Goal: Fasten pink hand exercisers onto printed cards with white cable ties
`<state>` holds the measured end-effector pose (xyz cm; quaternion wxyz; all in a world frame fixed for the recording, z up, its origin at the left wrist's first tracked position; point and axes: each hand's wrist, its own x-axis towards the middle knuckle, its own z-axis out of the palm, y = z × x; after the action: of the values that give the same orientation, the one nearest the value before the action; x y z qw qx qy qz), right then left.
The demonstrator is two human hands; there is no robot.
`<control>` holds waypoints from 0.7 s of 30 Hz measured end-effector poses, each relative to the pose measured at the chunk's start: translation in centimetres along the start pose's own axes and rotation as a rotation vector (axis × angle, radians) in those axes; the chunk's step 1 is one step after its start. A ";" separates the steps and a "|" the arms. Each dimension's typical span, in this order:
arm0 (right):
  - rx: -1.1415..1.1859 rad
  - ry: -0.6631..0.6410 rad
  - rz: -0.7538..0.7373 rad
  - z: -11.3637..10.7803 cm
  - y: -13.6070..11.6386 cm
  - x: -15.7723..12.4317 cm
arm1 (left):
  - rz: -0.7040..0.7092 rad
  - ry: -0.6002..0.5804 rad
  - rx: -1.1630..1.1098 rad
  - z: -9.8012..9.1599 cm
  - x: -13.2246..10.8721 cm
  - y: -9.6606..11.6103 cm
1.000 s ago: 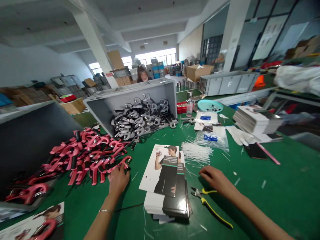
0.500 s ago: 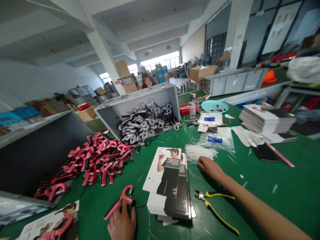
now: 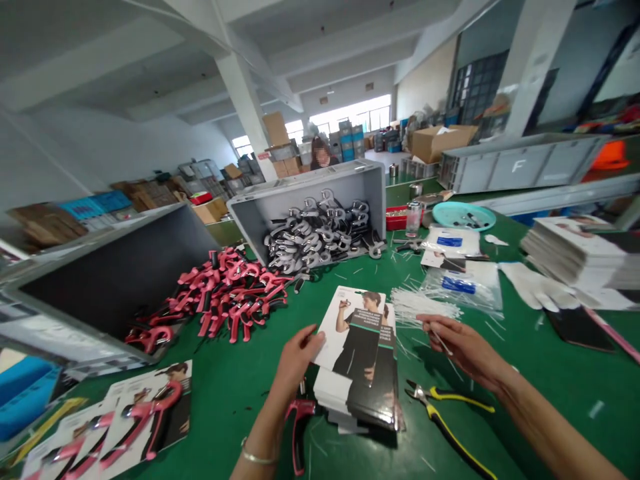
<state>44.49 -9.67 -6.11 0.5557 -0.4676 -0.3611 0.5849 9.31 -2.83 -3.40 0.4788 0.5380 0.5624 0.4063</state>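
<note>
While top card (image 3: 351,339) lies btwn, L hand (image 3: 296,360) touches it (grip unclear), R hand (image 3: 461,347) pinches tie (image 3: 443,344).

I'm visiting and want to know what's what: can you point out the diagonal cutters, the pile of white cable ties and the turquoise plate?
Diagonal cutters (image 3: 437,419): head view, lower handle.
Pile of white cable ties (image 3: 423,304): head view, middle.
Turquoise plate (image 3: 448,215): head view, bare left part.

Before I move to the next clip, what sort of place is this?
Probably a factory packing workshop: heaped pink grip strengtheners, a gray crate holding gray grip strengtheners, and stacked printed packaging cards on a green worktable.
</note>
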 end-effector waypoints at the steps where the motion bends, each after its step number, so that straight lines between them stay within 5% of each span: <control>1: 0.056 0.013 -0.014 0.1 -0.1 -0.1 | 0.004 -0.035 -0.035 0.6 0.2 -0.1; 5: 0.049 0.223 -0.097 -0.1 -0.6 -0.3 | -0.007 0.036 -0.232 1.3 -2.0 -1.2; 9: 0.022 0.383 -0.258 1.7 -2.3 0.1 | -0.088 0.158 -0.436 -0.1 -5.7 -1.9; 15: -0.192 0.051 -0.440 11.8 -5.2 1.1 | -0.058 0.163 -0.517 -2.0 -6.8 -2.3; 18: -0.398 -0.094 -0.536 16.8 -4.5 1.6 | -0.039 0.165 -0.540 -2.0 -6.5 -2.8; 21: -0.588 -0.210 -0.621 19.4 -2.2 2.6 | -0.056 0.177 -0.542 -1.7 -6.5 -3.2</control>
<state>26.92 -4.95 1.47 0.5086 -0.4133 -0.6902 0.3068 6.74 -9.52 -5.46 0.5654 0.3368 0.4875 0.5738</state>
